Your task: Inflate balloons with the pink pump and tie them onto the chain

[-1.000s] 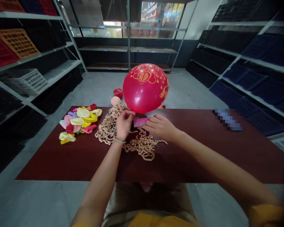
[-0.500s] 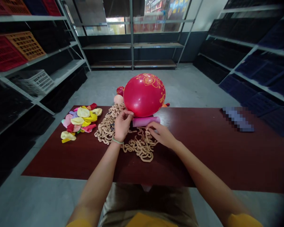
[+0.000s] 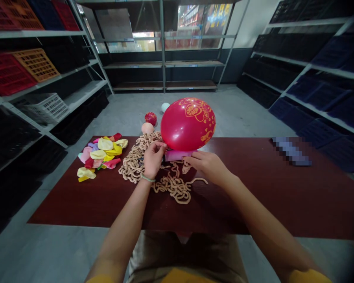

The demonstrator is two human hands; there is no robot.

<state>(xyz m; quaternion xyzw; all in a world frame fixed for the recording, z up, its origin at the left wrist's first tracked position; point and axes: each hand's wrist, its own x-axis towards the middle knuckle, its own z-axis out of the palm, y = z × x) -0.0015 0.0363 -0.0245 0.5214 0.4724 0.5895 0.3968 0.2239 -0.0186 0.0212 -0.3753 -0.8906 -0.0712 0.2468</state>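
"Holding anything, those hands?"

"Left hand (image 3: 153, 159) is pinched narrow just under the red balloon (image 3: 188, 124), though what's inside the pinch is too hidden to say. Right hand (image 3: 208, 167) sits fairly open, fingers against a pink roll (image 3: 179, 155)."

"Where's the balloon?"

"Twelve o'clock from the hands, over the dark red table (image 3: 238, 196). A tan cord heap (image 3: 177, 188) lies beneath them, and deflated balloons (image 3: 102, 155) at nine o'clock."

Person's wearing a yellow top (image 3: 185, 276) with short sleeves (image 3: 309, 276) and what looks like a beige apron (image 3: 183, 255) over it, and they're also sporting a thin, pale green cord bracelet (image 3: 148, 178) around the left wrist (image 3: 146, 173).
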